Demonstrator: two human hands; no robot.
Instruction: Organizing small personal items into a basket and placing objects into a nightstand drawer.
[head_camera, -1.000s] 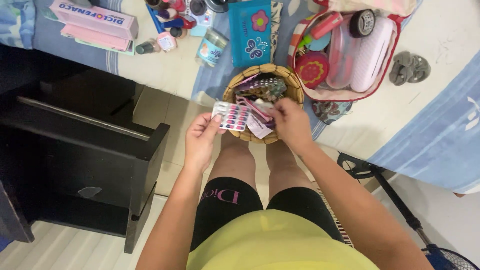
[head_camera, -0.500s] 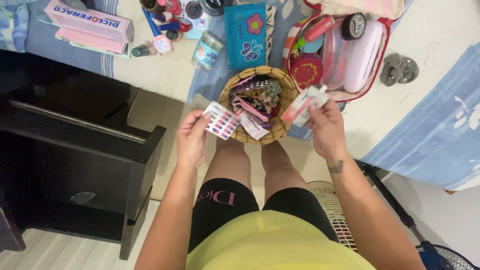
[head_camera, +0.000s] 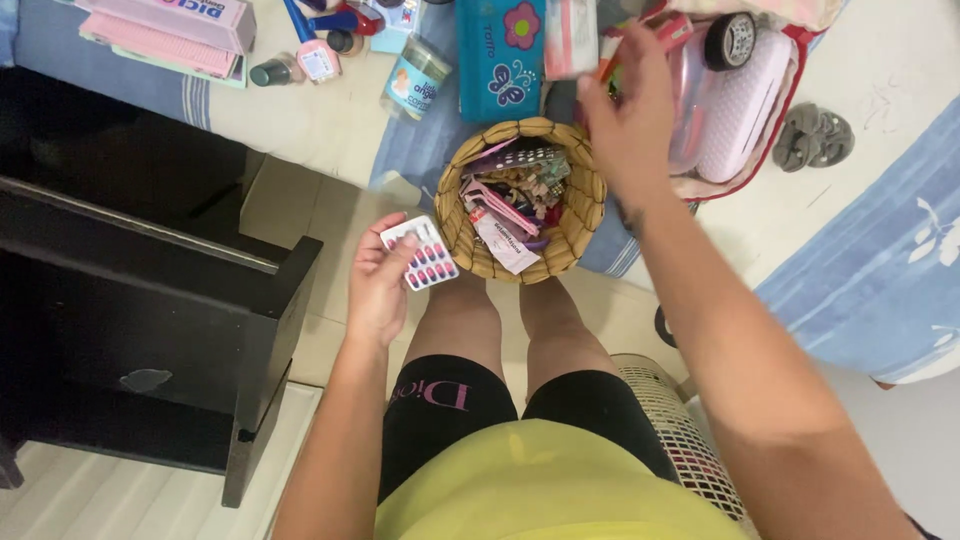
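1. Head view is showing the right hand reaching well beyond the woven basket toward the open pink-and-red case on the bed; half a second ago it was hovering at the basket's right rim, and a second ago it was touching the blister packs at the basket's near edge.
2. Its grip is closing around a small white pack, pinched between fingers and thumb; that pack was being lifted from the basket side half a second ago and is now being carried over toward the teal pouch and the case.
3. The left hand is staying near the basket's left side, a little lower than before, its grip curling round a blister pack of pink and dark capsules; the thumb is lying across the foil.
4. The basket is sitting between the person's knees, touching the bed's edge, and is holding more blister strips and sachets.
5. Judging by these shifts, medicines are being sorted out of the basket one at a time, with much of its content not yet handled.
6. A glass jar and nail-polish bottles are lying on the bed near the pouch, unmoved.
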